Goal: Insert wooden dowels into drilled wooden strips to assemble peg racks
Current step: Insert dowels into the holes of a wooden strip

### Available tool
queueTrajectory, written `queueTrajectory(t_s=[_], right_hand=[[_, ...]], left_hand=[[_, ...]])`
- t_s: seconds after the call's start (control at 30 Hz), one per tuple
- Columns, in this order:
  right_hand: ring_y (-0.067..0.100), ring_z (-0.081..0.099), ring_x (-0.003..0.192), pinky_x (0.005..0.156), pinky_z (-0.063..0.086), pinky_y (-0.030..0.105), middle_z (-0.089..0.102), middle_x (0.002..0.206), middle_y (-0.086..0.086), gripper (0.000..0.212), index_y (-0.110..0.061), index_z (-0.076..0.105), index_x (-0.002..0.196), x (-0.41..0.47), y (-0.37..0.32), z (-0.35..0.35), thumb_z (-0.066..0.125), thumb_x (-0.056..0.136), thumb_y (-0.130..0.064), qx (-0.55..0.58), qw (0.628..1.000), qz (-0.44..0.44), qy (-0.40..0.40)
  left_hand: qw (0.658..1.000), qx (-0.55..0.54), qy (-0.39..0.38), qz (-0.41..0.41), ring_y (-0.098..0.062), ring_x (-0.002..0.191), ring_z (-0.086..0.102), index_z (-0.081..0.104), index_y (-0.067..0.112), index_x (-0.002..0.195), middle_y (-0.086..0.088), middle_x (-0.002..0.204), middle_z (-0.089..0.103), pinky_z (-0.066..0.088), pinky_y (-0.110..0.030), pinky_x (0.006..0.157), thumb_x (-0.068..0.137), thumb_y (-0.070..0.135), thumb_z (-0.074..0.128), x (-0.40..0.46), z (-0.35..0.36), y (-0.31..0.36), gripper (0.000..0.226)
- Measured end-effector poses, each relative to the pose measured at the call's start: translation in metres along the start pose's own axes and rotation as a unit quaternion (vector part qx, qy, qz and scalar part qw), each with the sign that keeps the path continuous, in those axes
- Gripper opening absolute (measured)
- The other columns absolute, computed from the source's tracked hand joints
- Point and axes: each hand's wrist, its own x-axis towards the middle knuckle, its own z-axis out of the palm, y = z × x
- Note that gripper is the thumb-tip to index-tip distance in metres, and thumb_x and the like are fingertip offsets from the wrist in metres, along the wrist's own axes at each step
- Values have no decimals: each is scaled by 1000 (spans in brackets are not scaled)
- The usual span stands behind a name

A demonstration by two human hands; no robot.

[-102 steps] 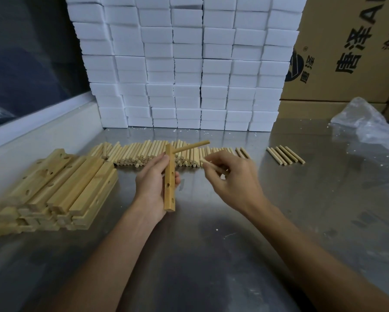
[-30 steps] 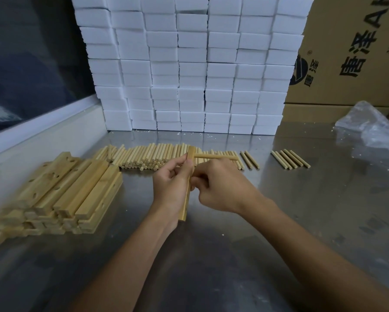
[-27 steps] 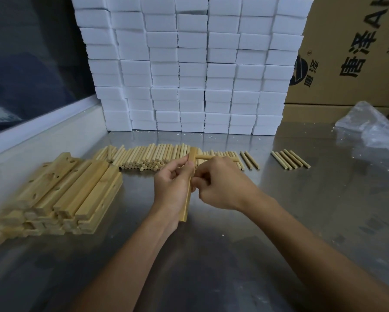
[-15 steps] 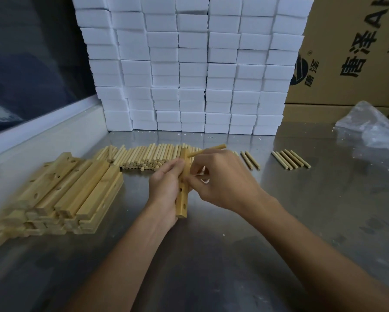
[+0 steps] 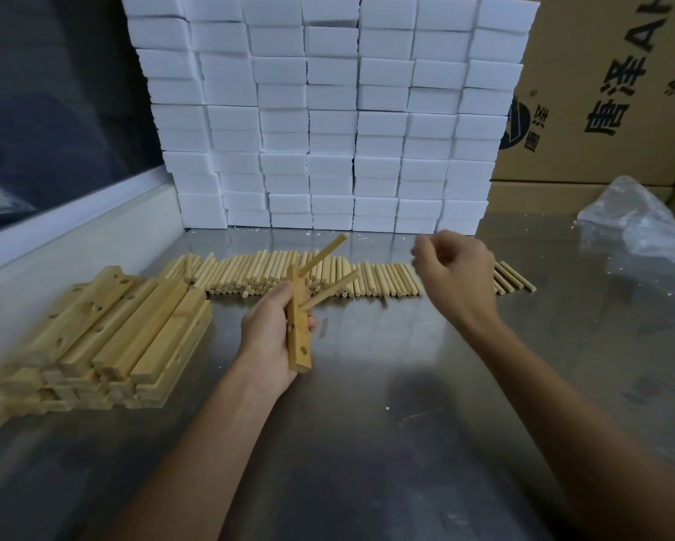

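Left hand (image 5: 270, 337) around one strip (image 5: 299, 337), two dowels (image 5: 330, 288) seated; right hand (image 5: 456, 279) loosely curled, empty

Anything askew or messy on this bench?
Minor only. One dowel at the left end of the dowel row lies crosswise over its neighbours. White crumbs litter the steel table below the foam block stack. The two dowels in the held strip look roughly parallel.

steel table (image 5: 406, 443) | white foam blocks (image 5: 328, 111) stacked behind | cardboard boxes (image 5: 601, 91) right | possibly window (image 5: 47, 103) left
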Motion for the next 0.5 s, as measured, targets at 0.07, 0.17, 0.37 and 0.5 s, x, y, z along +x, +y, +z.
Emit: queueTrajectory(t_s=[0.07,0.17,0.37,0.5], right_hand=[[21,68,81,77,55,41,72,81,3,23,-9,71,84,6,33,2,59,92,-27,-58,993,100,-34],[19,65,91,80,50,33,71,98,3,20,-16,69,102,15,63,8,62,89,-30,-137,970,175,-94],[28,66,77,62,47,31,71,86,15,23,-4,70,87,37,78,21,57,87,-23,-217,936,232,-149],[30,64,89,72,51,32,69,94,13,20,-8,69,99,45,83,27,62,84,-19,-251,927,237,-151]], left_hand=[[1000,-3,7,-4,-15,54,48,61,1,125,-6,76,58,45,-22,44,100,25,56,3,-2,1,35],[1000,-18,20,-1,-15,53,47,61,3,121,-6,71,56,45,-21,42,100,24,56,7,-5,4,30],[999,-12,31,9,-14,53,49,62,0,124,-6,75,58,47,-21,45,99,25,57,10,-10,2,35],[999,-1,33,11,-15,56,50,62,4,124,-7,74,55,47,-21,45,99,27,57,12,-12,1,34]])
